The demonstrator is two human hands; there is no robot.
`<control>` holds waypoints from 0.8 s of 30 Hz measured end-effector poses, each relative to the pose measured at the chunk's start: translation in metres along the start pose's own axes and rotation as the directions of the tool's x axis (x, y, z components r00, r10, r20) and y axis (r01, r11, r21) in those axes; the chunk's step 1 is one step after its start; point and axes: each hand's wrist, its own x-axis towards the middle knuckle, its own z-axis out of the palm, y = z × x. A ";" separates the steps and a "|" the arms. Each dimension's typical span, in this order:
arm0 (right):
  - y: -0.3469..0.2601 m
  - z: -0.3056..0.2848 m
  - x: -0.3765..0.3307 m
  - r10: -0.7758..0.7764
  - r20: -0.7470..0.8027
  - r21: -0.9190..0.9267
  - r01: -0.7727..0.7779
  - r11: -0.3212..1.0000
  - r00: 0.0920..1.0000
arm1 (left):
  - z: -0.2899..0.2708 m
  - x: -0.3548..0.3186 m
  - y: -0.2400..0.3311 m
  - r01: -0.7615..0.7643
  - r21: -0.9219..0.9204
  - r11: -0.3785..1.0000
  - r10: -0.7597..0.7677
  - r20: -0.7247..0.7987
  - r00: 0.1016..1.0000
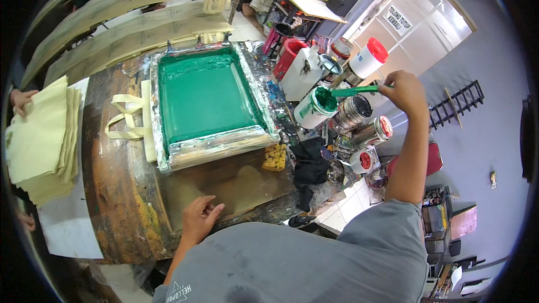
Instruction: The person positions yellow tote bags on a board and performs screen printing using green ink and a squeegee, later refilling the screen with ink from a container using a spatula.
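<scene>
The stained worktable (123, 213) filled the middle of the view, and on it lay the screen-printing frame (209, 104), its mesh flooded with green ink, pressed down over a cream tote bag (130, 123) whose handles stuck out on the left. At the far left sat a stack of blank cream bags (42, 140), with another person's hand (21, 100) at its edge, and rows of laid-out bags stretched across the far side of the room. To the right of the frame stood a crowd of ink pots and tins: a white jug (300, 76), a red bucket (287, 56), a red-lidded white tub (368, 59), metal cans, a black rag (310, 165) and a small yellow sponge (275, 157). Among them sat the open pot of green ink (315, 106), tilted toward the person. The right hand (405, 92) was closed around the handle of a green-coated spatula (356, 91) whose blade reached into that pot. The left hand (199, 216) rested on the near table edge, fingers loosely curled, holding nothing. The risk, as I judged it, lay in the clutter: the tilted pot stood hemmed in by tins, so a firm scoop could tip it or knock a neighbour over. Ink carried on the blade would have to pass over the rag and the frame's edge, where a drip might land on the table or the bag handles.
</scene>
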 end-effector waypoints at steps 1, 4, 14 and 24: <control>0.003 -0.013 -0.010 -0.001 -0.053 0.033 0.003 0.999 0.999 | -0.001 0.000 0.002 0.003 0.002 1.000 -0.003 -0.002 1.000; -0.008 -0.041 -0.033 0.090 -0.078 0.158 -0.076 0.984 0.993 | -0.004 -0.001 0.002 0.078 -0.006 0.997 -0.078 0.055 0.995; -0.226 0.123 0.021 -0.004 -0.255 0.645 0.173 0.744 0.967 | -0.007 0.000 -0.006 -0.008 0.031 0.999 0.005 0.075 0.997; -0.362 0.217 0.081 -0.004 -0.144 0.404 0.062 0.913 0.990 | -0.011 -0.001 -0.005 0.032 0.003 0.999 -0.033 0.078 0.996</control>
